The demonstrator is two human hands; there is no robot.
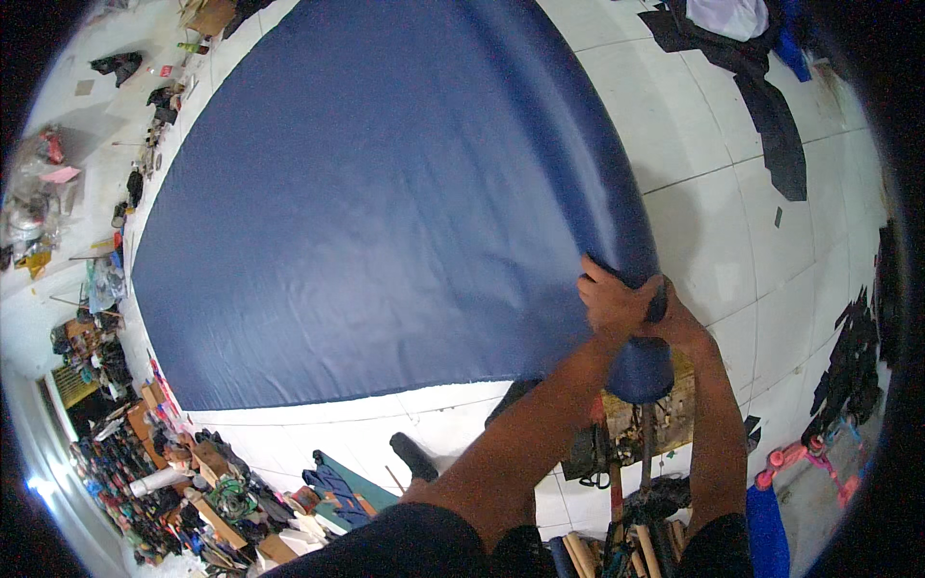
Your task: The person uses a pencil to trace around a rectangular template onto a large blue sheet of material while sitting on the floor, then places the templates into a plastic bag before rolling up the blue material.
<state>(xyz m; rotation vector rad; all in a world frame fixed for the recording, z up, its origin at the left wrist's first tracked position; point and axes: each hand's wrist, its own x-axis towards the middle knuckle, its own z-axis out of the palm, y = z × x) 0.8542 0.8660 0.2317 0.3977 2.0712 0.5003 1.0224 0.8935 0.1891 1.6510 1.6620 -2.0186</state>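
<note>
A wide dark blue sheet of smooth, leather-like material (337, 222) covers much of the white tiled floor, lightly wrinkled near me. Along its right side the sheet is wound into a long roll (588, 144), whose near end (642, 372) points toward me. My left hand (615, 297) is closed on top of the roll, close to the near end, its fingers curled over the material. My right hand (677, 316) wraps the roll from its right side, against my left hand. Its fingertips are partly hidden.
Black fabric pieces (776, 135) lie at the far right, with more dark scraps (848, 352) nearer. A pink frame-like object (805, 462) is at the lower right. Mixed clutter (183, 472) fills the lower left. A dark-covered foot (414, 456) shows below the sheet's near edge.
</note>
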